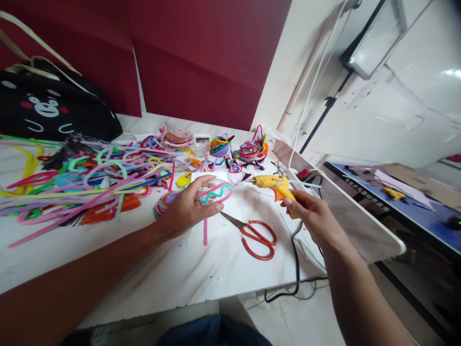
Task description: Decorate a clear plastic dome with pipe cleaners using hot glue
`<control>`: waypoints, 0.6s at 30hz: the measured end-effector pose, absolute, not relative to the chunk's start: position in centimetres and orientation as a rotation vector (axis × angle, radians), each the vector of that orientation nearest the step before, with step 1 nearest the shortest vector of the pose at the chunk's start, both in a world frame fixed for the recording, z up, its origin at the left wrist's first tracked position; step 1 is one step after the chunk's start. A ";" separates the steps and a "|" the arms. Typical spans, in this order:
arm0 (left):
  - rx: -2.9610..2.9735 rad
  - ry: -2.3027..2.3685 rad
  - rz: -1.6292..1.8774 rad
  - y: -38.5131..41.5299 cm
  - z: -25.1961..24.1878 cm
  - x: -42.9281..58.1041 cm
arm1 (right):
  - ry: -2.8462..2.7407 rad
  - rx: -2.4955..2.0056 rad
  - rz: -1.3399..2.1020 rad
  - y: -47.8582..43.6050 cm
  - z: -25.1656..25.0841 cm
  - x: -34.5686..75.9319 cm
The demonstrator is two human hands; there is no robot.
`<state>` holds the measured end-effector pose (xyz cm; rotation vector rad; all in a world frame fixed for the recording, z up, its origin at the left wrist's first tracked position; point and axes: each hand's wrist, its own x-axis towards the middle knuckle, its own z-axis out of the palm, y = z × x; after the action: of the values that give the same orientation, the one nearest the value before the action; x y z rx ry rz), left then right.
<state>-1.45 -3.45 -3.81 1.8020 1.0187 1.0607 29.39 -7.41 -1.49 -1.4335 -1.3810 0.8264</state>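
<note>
My left hand (187, 206) is closed around a small oval craft piece made of pipe cleaners (216, 193), pink at the rim with a green zigzag across it; a pink stem hangs down from it. My right hand (313, 216) grips a yellow hot glue gun (275, 185) with its nozzle pointing left toward the piece, a short gap between them. Both hands hover just above the white table (187, 269). Red-handled scissors (254, 234) lie on the table between my hands.
A big heap of coloured pipe cleaners (82, 185) covers the left of the table. Finished coiled pieces (248, 151) sit at the back. A black bag with a bear face (46, 113) stands far left. The glue gun's black cord (297, 269) drops over the table's front edge.
</note>
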 end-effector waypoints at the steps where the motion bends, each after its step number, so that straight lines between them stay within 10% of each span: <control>1: 1.805 1.026 1.063 -3.4 -3.8 -1.5 | -1.361 -1.391 0.845 -7.8 -1.3 29.3; 18: 1.779 0.996 1.075 -3.5 -3.7 -1.4 | -1.298 -1.179 1.043 -11.8 -1.5 26.4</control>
<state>-1.36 -3.54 -3.65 1.7792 0.9965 1.0748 26.37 -11.81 -1.55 -1.1793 -1.2984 1.0425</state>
